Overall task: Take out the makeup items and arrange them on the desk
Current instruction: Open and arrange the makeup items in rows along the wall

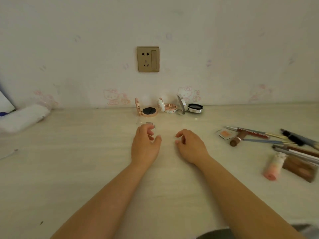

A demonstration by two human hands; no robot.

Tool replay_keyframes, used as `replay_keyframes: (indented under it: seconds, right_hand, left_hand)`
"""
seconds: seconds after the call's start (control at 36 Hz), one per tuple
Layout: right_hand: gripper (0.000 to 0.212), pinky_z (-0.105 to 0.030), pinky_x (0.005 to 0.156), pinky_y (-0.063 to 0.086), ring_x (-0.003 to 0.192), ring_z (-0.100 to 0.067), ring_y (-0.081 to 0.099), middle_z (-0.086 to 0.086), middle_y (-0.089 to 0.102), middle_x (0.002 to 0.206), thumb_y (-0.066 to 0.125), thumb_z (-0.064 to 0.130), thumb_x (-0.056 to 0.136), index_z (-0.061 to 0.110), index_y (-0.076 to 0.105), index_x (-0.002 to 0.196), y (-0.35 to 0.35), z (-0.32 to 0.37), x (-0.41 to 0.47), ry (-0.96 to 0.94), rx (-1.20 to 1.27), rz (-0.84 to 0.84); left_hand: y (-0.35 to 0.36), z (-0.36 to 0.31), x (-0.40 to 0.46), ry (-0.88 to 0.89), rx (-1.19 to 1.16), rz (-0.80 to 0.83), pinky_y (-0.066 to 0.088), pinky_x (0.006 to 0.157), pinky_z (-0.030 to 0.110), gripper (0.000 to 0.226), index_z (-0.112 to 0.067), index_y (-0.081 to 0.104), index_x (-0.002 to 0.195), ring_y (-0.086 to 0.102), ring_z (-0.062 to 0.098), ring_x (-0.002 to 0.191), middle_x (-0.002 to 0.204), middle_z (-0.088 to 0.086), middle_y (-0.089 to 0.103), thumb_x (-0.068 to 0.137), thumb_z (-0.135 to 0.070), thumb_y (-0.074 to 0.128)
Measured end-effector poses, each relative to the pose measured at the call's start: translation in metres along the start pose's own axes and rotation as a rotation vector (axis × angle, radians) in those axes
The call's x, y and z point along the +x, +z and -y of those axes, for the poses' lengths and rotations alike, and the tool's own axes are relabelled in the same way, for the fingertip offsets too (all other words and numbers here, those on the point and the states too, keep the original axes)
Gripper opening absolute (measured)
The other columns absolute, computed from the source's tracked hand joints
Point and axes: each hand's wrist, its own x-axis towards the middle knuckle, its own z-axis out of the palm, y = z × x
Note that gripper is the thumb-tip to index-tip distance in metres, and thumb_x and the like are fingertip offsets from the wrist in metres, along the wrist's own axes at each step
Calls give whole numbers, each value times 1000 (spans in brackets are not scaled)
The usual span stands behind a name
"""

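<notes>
Three opened compacts stand in a row at the wall: a rose-gold one [148,111], a white floral one [168,107] and a silver one [194,107]. My left hand [145,144] rests on the desk in front of them, its fingers curled around a small clear case [146,124] that is partly hidden. My right hand [190,145] hovers beside it with loosely bent fingers and nothing in it. To the right lie a small blush pan [225,134], a brown tube [238,138], several pencils and brushes [269,135], a pink bottle [274,168] and a brown case [300,169].
The pale wooden desk [86,169] meets a cartoon-papered wall with a gold power socket [148,59]. A white pouch [24,118] lies at the far left. Bare desk stretches left of my hands and in front of me.
</notes>
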Motion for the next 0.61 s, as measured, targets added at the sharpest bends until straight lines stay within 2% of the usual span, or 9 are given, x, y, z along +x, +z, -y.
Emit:
replay_keyframes:
  seconds: [0.11,0.22,0.28,0.36,0.44,0.53,0.61]
  right_hand:
    - [30,-32,90,39,112,-24,52,-8,55,118,43,19,94,15,56,120,-23,-26,-23,63,-125,-62]
    - [31,-32,91,39,113,-26,51,-11,54,123,44,19,94,13,58,121,-40,-49,-36,152,-162,-139]
    - [32,-30,95,36,118,-25,47,-11,52,126,45,16,92,11,57,121,-48,-57,-40,192,-149,-168]
    - [38,-29,99,36,120,-25,45,-12,48,130,45,7,88,10,54,124,-48,-67,-39,251,-139,-220]
    - [36,-32,95,38,116,-29,47,-14,47,129,42,7,90,7,50,125,-47,-67,-39,297,-65,-289]
    - [29,-39,88,39,110,-34,48,-18,50,123,39,2,89,3,49,117,-51,-66,-40,329,156,-374]
    - [25,-39,83,41,107,-35,50,-22,44,133,37,2,88,4,47,111,-53,-68,-41,366,295,-431]
  left_hand:
    - [40,-37,-28,113,-2,192,47,77,25,29,-20,55,109,55,9,78,94,-7,52,82,-16,63]
    - [82,-63,-40,186,17,320,45,81,21,31,-19,56,111,54,8,84,105,-4,56,82,-12,62]
    - [101,-71,-38,143,23,357,42,85,19,32,-18,56,115,55,9,92,112,-3,56,84,-11,59]
    - [123,-80,-24,12,51,377,40,96,24,35,-17,53,123,54,15,112,124,1,56,90,-9,49]
    - [138,-90,-11,-50,88,441,37,103,29,42,-17,47,132,49,20,121,134,4,51,91,-20,54]
    - [151,-100,-3,-61,210,504,35,106,34,58,-19,43,137,43,25,128,139,7,45,85,-41,60]
    - [161,-108,3,-62,392,528,35,103,36,64,-20,44,137,37,29,130,140,9,41,84,-54,55]
